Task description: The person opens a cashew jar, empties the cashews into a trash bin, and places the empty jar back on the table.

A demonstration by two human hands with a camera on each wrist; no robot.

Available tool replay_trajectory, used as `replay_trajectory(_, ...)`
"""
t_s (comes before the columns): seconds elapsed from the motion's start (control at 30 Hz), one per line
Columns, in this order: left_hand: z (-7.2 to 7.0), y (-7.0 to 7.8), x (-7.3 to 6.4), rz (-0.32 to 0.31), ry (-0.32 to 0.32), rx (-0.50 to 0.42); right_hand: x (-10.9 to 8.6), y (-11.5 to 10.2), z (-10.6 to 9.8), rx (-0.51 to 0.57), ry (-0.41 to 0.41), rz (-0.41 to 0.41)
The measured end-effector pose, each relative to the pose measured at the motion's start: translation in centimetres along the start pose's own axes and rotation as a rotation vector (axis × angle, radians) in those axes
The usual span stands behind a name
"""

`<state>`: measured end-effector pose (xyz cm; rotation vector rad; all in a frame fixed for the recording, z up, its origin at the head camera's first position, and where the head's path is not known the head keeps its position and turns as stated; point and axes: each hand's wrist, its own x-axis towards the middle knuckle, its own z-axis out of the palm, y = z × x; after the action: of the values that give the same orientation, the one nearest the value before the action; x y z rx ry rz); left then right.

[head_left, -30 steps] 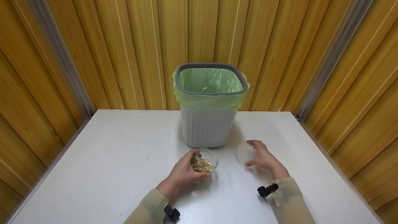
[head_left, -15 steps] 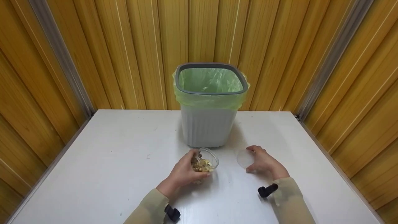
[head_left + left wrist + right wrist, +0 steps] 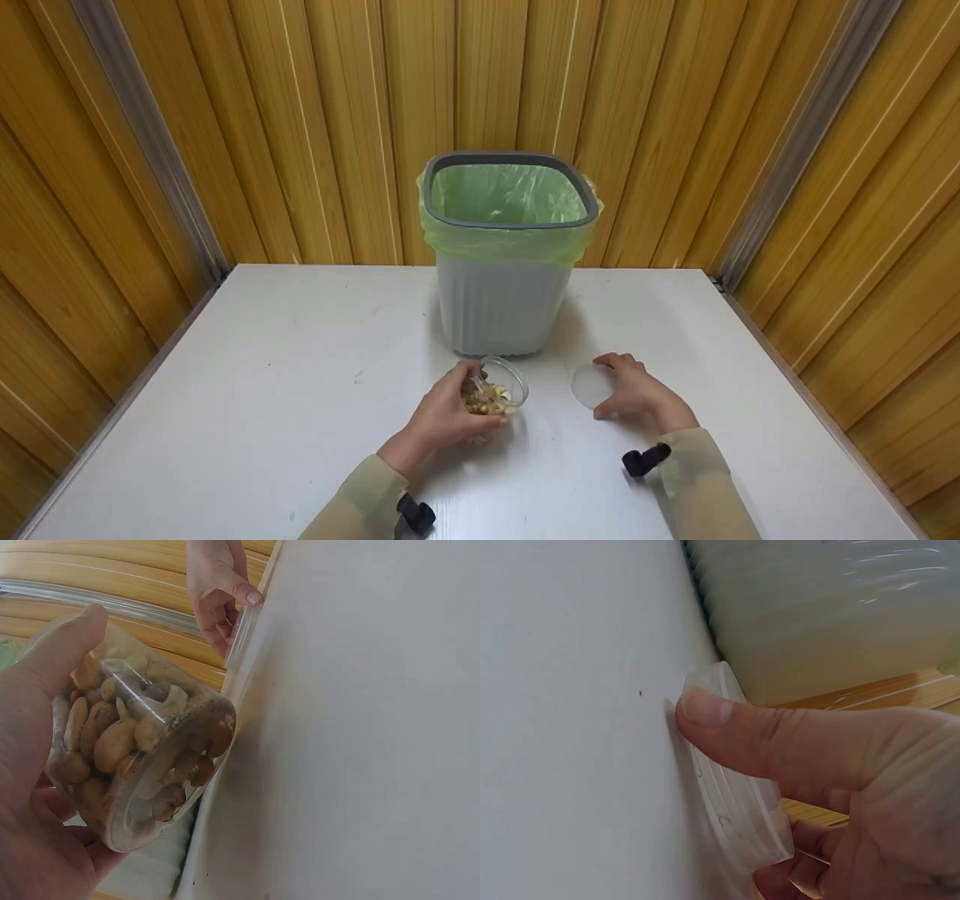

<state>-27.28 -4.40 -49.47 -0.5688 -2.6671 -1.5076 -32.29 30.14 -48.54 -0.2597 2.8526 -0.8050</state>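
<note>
My left hand grips a clear jar of mixed nuts, held over the white table in front of the bin. The jar leans and its mouth is uncovered. In the left wrist view, the thumb crosses the wall of the jar, with other fingers curled beneath. Further right, my right hand pinches a round translucent lid by its edge. Seen from the right wrist, the lid lies close along the tabletop, the thumb on its rim and the other fingers partly hidden behind it.
Just beyond both hands stands a pale grey ribbed bin with a dark rim and a green liner bag. The white tabletop is enclosed by wood-patterned walls at the back and both sides.
My right hand has lowered the lid toward the table and shifted slightly nearer to me. The lid now lies flatter. The left hand and the jar have stayed put.
</note>
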Motion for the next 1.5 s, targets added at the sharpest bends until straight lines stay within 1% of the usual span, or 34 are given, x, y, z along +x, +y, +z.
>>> replay_trajectory(0.3, -0.2, 0.2, 0.1, 0.004, 0.009, -0.02, 0.1, 0.1, -0.1, -0.023, -0.01, 0.007)
replay_trajectory(0.4, -0.2, 0.2, 0.1, -0.002, 0.003, -0.023, 0.1, 0.1, -0.1, -0.022, -0.016, 0.011)
replay_trajectory(0.8, -0.2, 0.1, 0.1, 0.027, 0.014, 0.013, 0.2, 0.5, -0.2, -0.02, -0.024, 0.018)
replay_trajectory(1.13, -0.4, 0.0, 0.1, 0.022, 0.008, -0.014, 0.1, 0.7, -0.2, 0.01, -0.025, 0.012)
replay_trajectory(1.37, -0.7, 0.1, 0.1, 0.004, 0.002, -0.023, 0.2, 0.9, 0.0, 0.078, -0.027, 0.061)
replay_trajectory(1.5, -1.1, 0.2, 0.2, 0.012, 0.016, -0.016, 0.1, 0.8, -0.1, 0.128, -0.036, 0.088)
